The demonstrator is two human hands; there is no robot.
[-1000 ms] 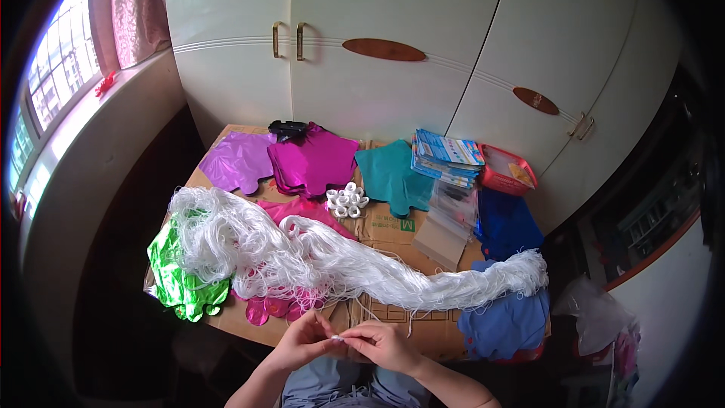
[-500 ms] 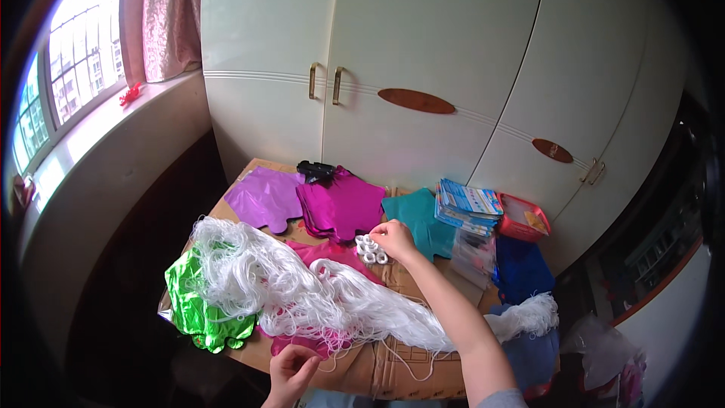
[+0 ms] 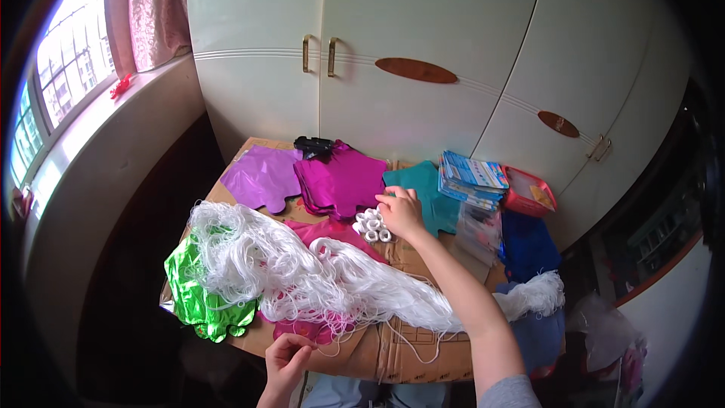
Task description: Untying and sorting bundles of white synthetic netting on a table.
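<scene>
My left hand [image 3: 288,359] is at the table's near edge, thumb and forefinger pressed together. A loose strand of white string runs close to its fingertips; whether they pinch it or something else is too small to see. My right hand [image 3: 402,211] reaches across the table with its fingers slightly apart, between a cluster of small white rings [image 3: 371,227] and a teal foil sheet [image 3: 436,208]. Nothing shows in its fingers. A big tangled hank of white string [image 3: 302,276] stretches over the table, passing beneath my right forearm.
Purple [image 3: 260,177], magenta [image 3: 343,177] and green [image 3: 200,295] shaped foil pieces lie on a cardboard-covered table [image 3: 355,359]. A black object [image 3: 313,145] is at the back. Blue printed packets [image 3: 472,177] and a red basket [image 3: 529,190] stand right. Behind rises a white cabinet [image 3: 423,15].
My right hand has left its pinch over the white rings and shifted right and away, its fingers loosening. The left hand stays near the table edge. The whole view has tilted slightly.
</scene>
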